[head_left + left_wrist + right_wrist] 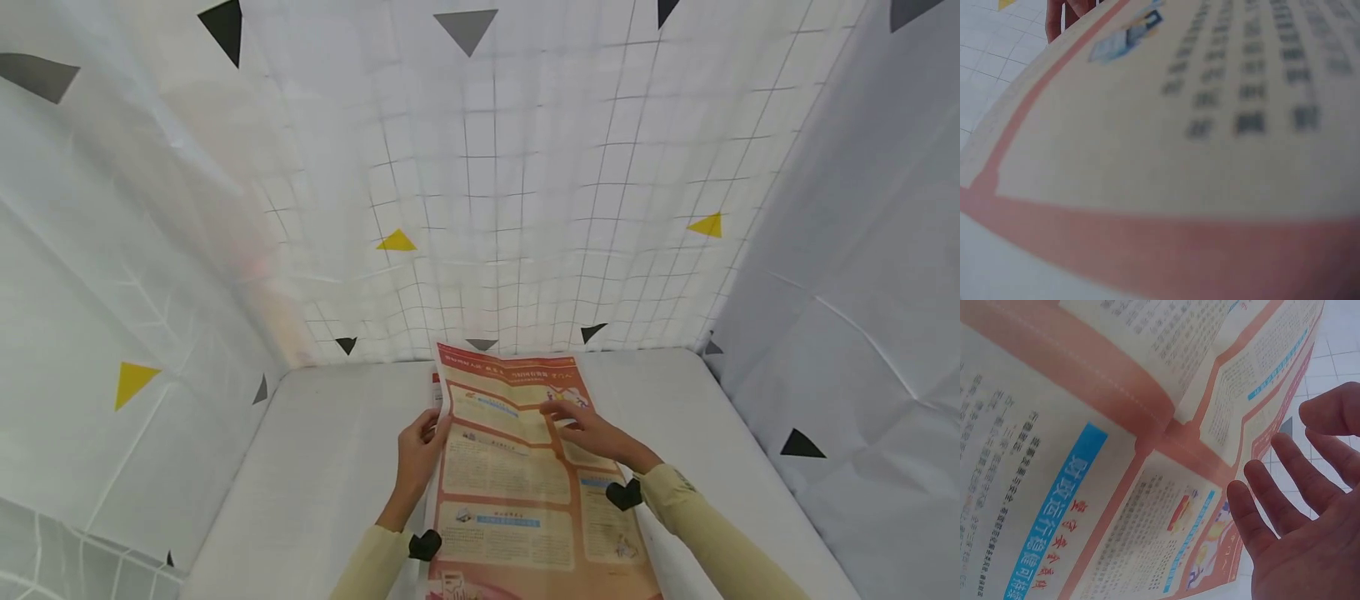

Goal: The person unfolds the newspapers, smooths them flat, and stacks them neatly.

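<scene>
White table beneath, left hand grips newspaper

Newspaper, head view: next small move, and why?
I'd probably have the right hand pinch the newspaper by its right edge. The left hand holds the left edge, while the right wrist view shows the right fingers open, gripping nothing, and the paper creased and bowed.

- A white tabletop is reaching back to a grid-lined sheet.
- Pale sheets are hanging at left and right, creasing in places.
- Two yellow triangles are showing on the grid-lined sheet.
- A black triangle is marking the right sheet.
- A grey triangle is pointing downward, high at the back.
</scene>
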`<state>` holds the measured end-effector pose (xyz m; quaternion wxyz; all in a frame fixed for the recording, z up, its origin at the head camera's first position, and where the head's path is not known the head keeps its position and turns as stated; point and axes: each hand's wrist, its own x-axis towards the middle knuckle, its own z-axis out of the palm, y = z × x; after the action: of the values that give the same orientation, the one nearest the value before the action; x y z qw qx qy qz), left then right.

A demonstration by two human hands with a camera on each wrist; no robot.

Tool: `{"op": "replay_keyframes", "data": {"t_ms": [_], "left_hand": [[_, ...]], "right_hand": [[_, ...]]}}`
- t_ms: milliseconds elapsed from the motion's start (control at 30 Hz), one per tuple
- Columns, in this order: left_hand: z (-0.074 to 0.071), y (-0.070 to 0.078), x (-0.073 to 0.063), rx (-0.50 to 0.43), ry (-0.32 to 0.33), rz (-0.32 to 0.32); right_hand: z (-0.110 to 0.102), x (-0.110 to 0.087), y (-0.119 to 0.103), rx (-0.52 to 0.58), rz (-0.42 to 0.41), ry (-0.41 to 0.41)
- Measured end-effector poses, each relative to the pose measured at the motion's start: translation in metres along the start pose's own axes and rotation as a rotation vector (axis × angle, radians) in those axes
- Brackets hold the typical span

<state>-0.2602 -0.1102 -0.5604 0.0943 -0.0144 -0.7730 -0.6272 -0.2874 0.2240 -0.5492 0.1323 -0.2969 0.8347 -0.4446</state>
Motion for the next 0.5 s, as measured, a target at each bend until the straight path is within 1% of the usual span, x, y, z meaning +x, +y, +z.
{"op": "replay_keyframes", "data": {"t_ms": [33, 100, 233, 267, 333, 500], "left_hand": [[0.001, 0.002, 0.000, 0.005, 0.004, -0.004], [0.002, 0.002, 0.001, -0.001, -0.004, 0.008], [0.004, 0.005, 0.003, -0.015, -0.028, 0.051], [0.004, 0.006, 0.004, -0.022, -0.040, 0.072], [0.006, 0.009, 0.004, -0.024, -0.052, 0.092], [0.009, 0.020, 0.004, -0.028, -0.069, 0.100]], "right_hand": [[0.000, 0.001, -0.001, -0.003, -0.007, 0.001], [0.000, 0.002, -0.002, 0.001, -0.011, 0.006], [0.001, 0.004, -0.004, -0.003, -0.011, 0.026], [0.001, 0.004, -0.005, -0.005, -0.014, 0.032], [0.000, 0.004, -0.008, -0.001, -0.019, 0.045], [0.001, 0.006, -0.017, 0.017, -0.042, 0.067]]}}
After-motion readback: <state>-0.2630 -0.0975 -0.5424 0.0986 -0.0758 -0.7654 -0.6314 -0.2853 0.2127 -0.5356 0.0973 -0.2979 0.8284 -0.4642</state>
